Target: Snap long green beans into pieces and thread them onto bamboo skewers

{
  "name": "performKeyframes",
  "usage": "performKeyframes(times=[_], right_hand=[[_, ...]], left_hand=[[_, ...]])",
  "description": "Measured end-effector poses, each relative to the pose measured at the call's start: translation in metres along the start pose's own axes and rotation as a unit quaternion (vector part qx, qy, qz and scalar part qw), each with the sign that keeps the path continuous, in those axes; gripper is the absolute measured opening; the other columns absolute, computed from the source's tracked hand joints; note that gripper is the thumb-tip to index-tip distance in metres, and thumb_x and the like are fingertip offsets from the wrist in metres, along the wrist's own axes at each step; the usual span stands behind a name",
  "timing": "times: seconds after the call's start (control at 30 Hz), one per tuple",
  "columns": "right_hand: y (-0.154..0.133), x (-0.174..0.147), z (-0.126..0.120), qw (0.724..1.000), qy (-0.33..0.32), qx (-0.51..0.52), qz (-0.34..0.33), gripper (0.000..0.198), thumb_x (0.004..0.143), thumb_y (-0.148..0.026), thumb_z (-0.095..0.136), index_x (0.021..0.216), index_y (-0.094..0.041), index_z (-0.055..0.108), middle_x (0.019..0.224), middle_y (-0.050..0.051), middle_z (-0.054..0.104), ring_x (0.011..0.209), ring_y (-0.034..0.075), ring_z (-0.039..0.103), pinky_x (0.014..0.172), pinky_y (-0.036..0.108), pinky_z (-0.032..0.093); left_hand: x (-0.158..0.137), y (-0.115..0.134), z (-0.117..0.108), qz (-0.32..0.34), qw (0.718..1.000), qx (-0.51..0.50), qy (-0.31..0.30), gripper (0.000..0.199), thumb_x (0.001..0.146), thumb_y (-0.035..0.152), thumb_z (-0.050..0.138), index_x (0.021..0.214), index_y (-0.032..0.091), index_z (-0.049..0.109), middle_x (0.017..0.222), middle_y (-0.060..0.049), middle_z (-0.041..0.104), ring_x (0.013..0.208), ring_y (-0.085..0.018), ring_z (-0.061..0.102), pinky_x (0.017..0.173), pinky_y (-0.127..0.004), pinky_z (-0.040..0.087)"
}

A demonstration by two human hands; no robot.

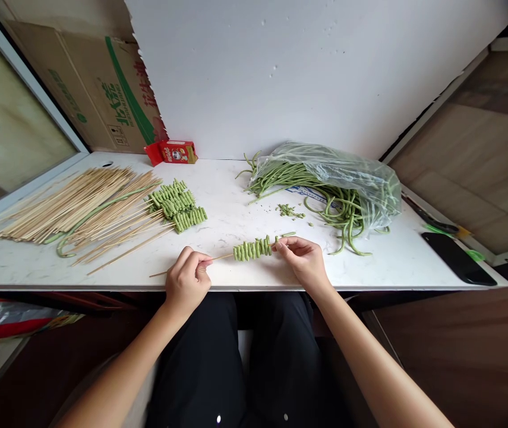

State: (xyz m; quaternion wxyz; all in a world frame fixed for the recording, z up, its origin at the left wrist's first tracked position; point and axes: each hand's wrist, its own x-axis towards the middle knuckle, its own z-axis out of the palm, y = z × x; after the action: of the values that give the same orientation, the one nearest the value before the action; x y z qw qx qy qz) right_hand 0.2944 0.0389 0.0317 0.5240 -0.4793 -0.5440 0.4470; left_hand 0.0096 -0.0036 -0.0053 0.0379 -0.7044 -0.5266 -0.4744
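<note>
My left hand (189,276) is closed around a thin bamboo skewer (222,257), whose rear end sticks out to the left. Short, folded lengths of long bean (252,248) sit side by side along the skewer's right part. At the skewer's tip my right hand (302,260) pinches a green long bean; its end (288,234) shows just beyond the fingers, and the fingertips partly hide the rest. Left of centre lie several finished bean skewers (173,199), stacked together with their sticks toward the left.
A large pile of bare bamboo skewers (71,205) lies at left, a long bean (97,209) across it. At back right, a clear plastic bag (338,163) holds long beans (289,174). Bean trimmings (290,210), a red box (177,152), a black phone (457,259) and scissors (432,217) share the table.
</note>
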Motion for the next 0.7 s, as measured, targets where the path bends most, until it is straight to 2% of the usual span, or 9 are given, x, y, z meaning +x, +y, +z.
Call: performKeyframes(times=[0.7], right_hand=[[0.0024, 0.0011, 0.0007, 1.000, -0.015, 0.011, 0.012, 0.033, 0.077, -0.053, 0.088, 0.081, -0.022, 0.081, 0.084, 0.008, 0.081, 0.072, 0.022, 0.072, 0.069, 0.035, 0.057]], left_hand=[[0.0008, 0.0005, -0.0002, 0.012, 1.000, 0.003, 0.002, 0.023, 0.092, 0.001, 0.055, 0.085, 0.021, 0.064, 0.082, -0.002, 0.064, 0.071, -0.017, 0.063, 0.060, -0.027, 0.050]])
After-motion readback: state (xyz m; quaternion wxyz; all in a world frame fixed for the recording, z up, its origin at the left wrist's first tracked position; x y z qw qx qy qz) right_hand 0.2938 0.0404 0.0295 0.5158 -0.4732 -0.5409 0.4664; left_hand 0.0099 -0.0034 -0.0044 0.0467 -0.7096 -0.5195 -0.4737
